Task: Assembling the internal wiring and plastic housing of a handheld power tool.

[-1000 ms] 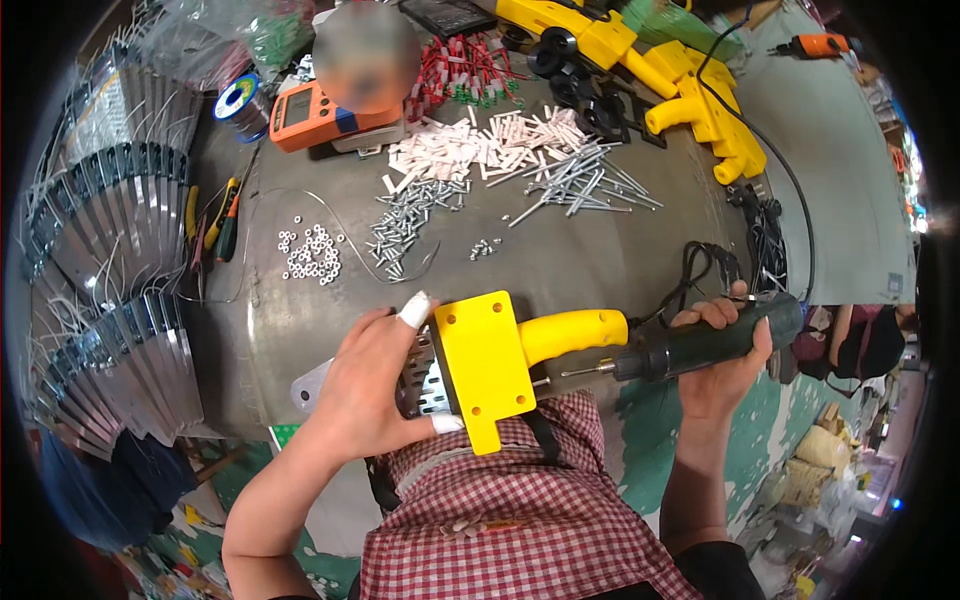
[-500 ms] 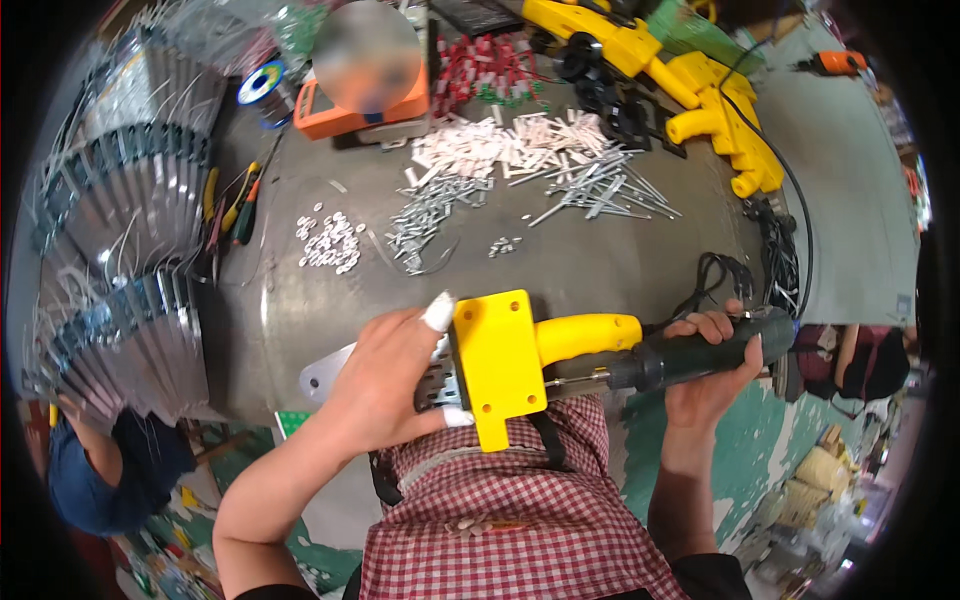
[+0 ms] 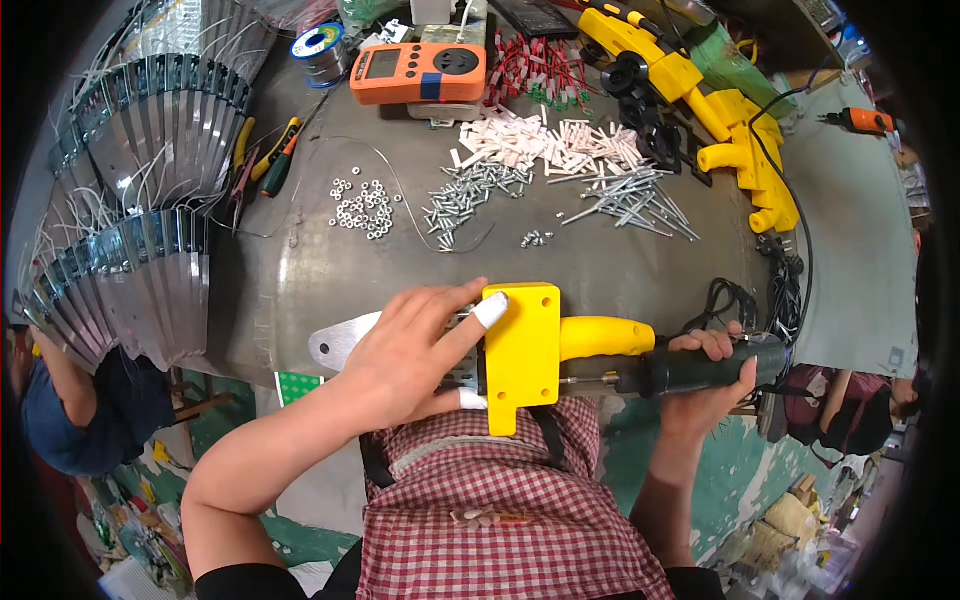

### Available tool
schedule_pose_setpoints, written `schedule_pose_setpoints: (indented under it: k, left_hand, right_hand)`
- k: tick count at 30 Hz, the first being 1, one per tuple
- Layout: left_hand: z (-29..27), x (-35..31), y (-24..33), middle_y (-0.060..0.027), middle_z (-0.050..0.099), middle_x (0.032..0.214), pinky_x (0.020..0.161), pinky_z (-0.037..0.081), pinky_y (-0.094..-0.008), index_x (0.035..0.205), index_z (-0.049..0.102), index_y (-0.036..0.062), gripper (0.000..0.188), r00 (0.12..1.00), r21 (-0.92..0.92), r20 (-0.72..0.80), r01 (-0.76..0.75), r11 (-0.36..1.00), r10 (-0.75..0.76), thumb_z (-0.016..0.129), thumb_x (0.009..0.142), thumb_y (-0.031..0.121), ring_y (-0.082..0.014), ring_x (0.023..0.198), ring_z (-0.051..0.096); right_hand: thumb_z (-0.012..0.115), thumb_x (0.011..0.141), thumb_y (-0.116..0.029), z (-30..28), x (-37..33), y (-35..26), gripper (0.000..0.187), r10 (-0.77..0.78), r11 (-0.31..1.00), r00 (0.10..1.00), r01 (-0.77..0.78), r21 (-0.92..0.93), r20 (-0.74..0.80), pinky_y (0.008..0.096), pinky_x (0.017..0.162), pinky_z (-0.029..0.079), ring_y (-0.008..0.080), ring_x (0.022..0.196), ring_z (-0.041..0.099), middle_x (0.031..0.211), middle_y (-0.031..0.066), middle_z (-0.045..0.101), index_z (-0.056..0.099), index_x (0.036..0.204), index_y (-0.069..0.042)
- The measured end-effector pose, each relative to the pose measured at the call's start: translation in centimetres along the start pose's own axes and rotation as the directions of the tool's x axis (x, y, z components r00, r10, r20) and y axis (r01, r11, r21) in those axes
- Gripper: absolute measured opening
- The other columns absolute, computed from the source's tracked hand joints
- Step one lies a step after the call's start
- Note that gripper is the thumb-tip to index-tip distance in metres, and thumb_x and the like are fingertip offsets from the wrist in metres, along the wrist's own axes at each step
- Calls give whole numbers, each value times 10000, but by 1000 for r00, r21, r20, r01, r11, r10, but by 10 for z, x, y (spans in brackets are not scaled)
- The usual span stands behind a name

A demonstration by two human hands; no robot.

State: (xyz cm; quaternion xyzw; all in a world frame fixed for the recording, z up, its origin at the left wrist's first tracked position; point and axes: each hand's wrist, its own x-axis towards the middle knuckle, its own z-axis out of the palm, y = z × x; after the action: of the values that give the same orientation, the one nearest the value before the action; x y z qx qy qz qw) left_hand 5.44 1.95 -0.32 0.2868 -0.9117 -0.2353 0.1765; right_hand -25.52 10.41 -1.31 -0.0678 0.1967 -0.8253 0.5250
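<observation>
My left hand [image 3: 405, 350] grips the metal-bracket end of a yellow plastic tool housing [image 3: 523, 345] with a pistol-style handle [image 3: 605, 338]. White wraps cover two of its fingertips; one rests on the housing's left edge. A flat silver plate [image 3: 338, 340] with a hole sticks out on the left past this hand. My right hand [image 3: 695, 408] is wrapped round a black power screwdriver [image 3: 705, 370] lying level. Its bit [image 3: 590, 380] points left and reaches the housing's right side, below the handle. Whether the bit sits in a screw is hidden.
On the bench lie white nuts [image 3: 365, 210], screws [image 3: 475, 195], long rods [image 3: 640, 205] and pale ceramic pieces [image 3: 550, 140]. Behind them stands an orange meter [image 3: 420, 75]. Yellow housings [image 3: 740, 150] lie at right, wired metal strips [image 3: 140, 190] at left. Another person [image 3: 95, 410] is at lower left.
The head view has shifted, so the bench things appear further right. My left wrapped fingertip has moved onto the housing's edge. The screwdriver stays against the housing's right side.
</observation>
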Motion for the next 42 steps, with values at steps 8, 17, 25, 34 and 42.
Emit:
schedule_pose_setpoints:
  k: [8, 17, 25, 34, 42]
  left_hand:
    - [-10, 17, 4, -214, 457, 1233, 1053, 256, -468, 1444, 159, -7, 994, 955, -185, 211, 247, 951, -207, 745, 730, 359, -381, 1198, 416]
    - [-12, 20, 20, -204, 397, 1293, 1022, 271, -470, 1444, 155, 6, 1018, 937, -32, 231, 276, 961, -262, 789, 690, 263, -374, 1197, 392]
    - [-10, 13, 19, -193, 411, 1289, 1022, 269, -459, 1450, 167, 16, 1018, 961, -44, 161, 235, 971, -225, 785, 686, 281, -373, 1183, 398]
    - [-17, 8, -5, -199, 426, 1325, 1046, 295, -434, 1461, 144, 24, 1077, 971, -281, 128, 232, 931, -203, 812, 658, 283, -381, 1233, 391]
    - [-43, -35, -68, -113, 624, 894, 745, 496, -317, 1054, 483, 30, 294, 595, -206, -436, 664, 719, -675, 637, 805, 2, -243, 834, 632]
  right_hand:
    - [564, 849, -325, -4, -3, -3, 372, -46, 998, 998, 44, -45, -53, 327, 825, 410, 105, 779, 459, 807, -22, 446, 483, 1151, -122]
    - [636, 819, -299, -14, -6, 2, 388, -32, 997, 995, 26, 70, 92, 320, 852, 394, 102, 775, 462, 796, -35, 459, 494, 1141, -135]
    - [651, 815, -263, -12, -11, 14, 393, -35, 999, 994, 33, 23, 104, 336, 912, 397, 105, 765, 452, 781, -26, 431, 473, 1132, -114]
    - [505, 912, -287, -8, -12, 19, 382, -45, 999, 999, 45, -6, 7, 346, 1003, 376, 112, 835, 491, 857, 3, 430, 425, 1216, -70]
    - [440, 937, -311, -3, -10, 9, 410, -97, 987, 989, 81, -141, -108, 344, 960, 418, 130, 814, 486, 835, 1, 426, 426, 1256, -55]
